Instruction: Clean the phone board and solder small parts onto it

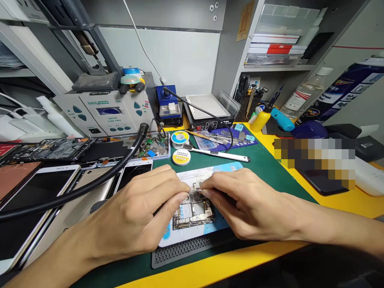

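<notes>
- A white-framed phone with a dark glass screen (39, 196) lies at the far left, near other phones.
- A thick black flexible hose (90, 195) runs over the phones and rises to a ribbed end.
- A boxy light-grey soldering station with a small dark display (108, 114) stands behind them.
- The left hand (138, 208), bare, reaches in over the work area, thumb and forefinger pinched together on one end of a thin pale strand (196, 190), too fine to identify.
- A clear shallow plastic tray of small green circuit boards (154, 147) sits behind that hand.
- Two small round spools, one with a blue and yellow label (180, 138) and one with a yellow and white label (181, 157), lie just beyond the work area.
- A metallic and black phone circuit board with a cut-out outline (195, 219) lies between and below the hands, on a flat white and light-blue plate (177, 239).
- A slim white pen-shaped tool with a black section (228, 156) lies behind the board, on the green mat (267, 178).
- The right hand (255, 204), bare, has thumb and forefinger pressed together on the strand's other end, just above the board.
- A yellow plastic bottle with a dark pointed tip (260, 120) stands farther back at right.
</notes>
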Demonstrator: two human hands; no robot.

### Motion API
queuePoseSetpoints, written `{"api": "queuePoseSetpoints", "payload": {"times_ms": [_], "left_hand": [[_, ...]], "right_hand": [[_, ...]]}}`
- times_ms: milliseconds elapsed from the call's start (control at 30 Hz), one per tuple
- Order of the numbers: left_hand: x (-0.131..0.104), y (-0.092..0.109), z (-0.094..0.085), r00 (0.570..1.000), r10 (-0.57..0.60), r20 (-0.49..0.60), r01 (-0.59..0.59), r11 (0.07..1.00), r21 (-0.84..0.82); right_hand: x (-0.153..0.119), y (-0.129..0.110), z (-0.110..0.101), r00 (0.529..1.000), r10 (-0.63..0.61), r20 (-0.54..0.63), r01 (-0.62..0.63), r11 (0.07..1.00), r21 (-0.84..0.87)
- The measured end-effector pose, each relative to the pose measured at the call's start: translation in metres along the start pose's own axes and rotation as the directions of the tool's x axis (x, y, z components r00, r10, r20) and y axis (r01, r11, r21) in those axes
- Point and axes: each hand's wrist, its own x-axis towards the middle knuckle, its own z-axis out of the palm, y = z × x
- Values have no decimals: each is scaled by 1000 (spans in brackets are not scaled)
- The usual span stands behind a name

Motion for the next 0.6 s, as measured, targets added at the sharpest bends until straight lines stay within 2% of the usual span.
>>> {"api": "queuePoseSetpoints", "payload": {"times_ms": [133, 600], "left_hand": [[2, 0, 1, 1000, -15, 5, 15, 1000, -2], [0, 0, 0, 1000, 1, -9, 0, 1000, 18]], "right_hand": [[-1, 1, 1, 999, -4, 47, 6, 1000, -27], [-1, -1, 0, 999, 36, -16, -36, 999, 39]]}}
